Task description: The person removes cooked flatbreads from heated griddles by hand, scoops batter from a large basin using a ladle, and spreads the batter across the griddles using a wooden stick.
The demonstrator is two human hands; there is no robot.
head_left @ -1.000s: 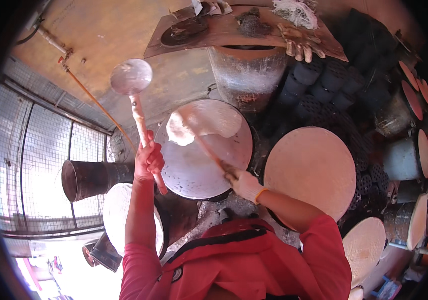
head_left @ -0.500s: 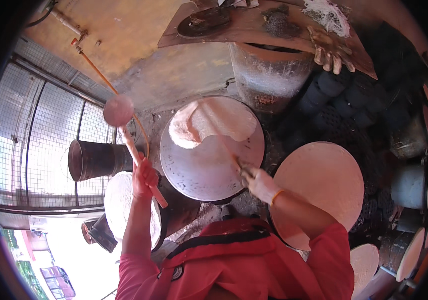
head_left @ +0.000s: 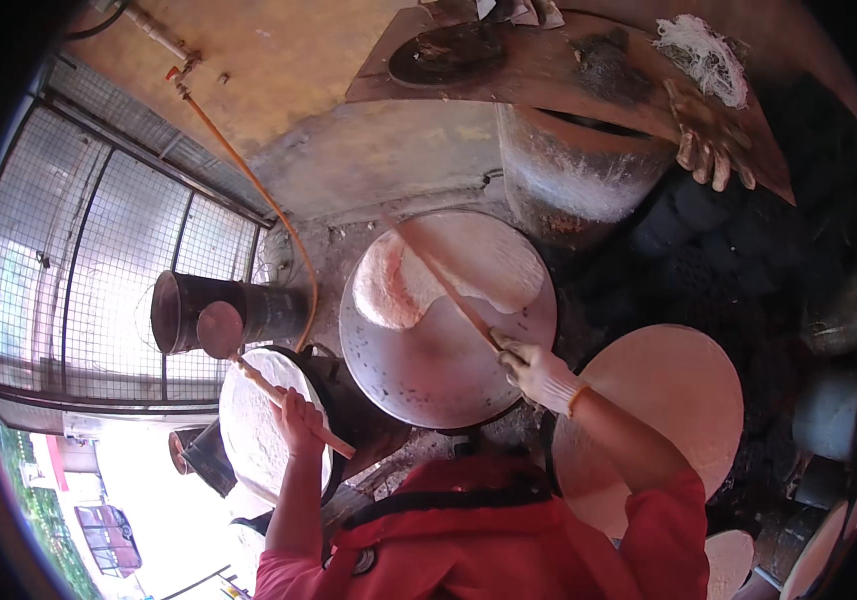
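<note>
My left hand [head_left: 299,420], bare, is wrapped round the wooden handle of a ladle [head_left: 221,330]. The ladle's round bowl is up at the far left, between a dark bucket and the left-hand white-topped round vessel [head_left: 267,425]. In a knitted glove, my right hand [head_left: 541,376] grips a long wooden stick [head_left: 454,298] that slants across a wide metal pan [head_left: 424,385]. A pale, grainy-looking mass [head_left: 484,260] covers the pan's far part, and the stick's far end passes over it. Bare metal shows in the pan's near part.
At right stands another wide, pale-topped round vessel [head_left: 664,410]. A dark bucket [head_left: 229,312] lies on its side at left, below an orange hose [head_left: 259,195]. Beyond the pan are a big drum [head_left: 584,175] and a board [head_left: 549,85] bearing a worn glove [head_left: 709,140].
My view has shifted, so the pan and surroundings sit lower and further right. My left hand has brought the ladle nearer to me, toward the left vessel. The right hand still holds the stick.
</note>
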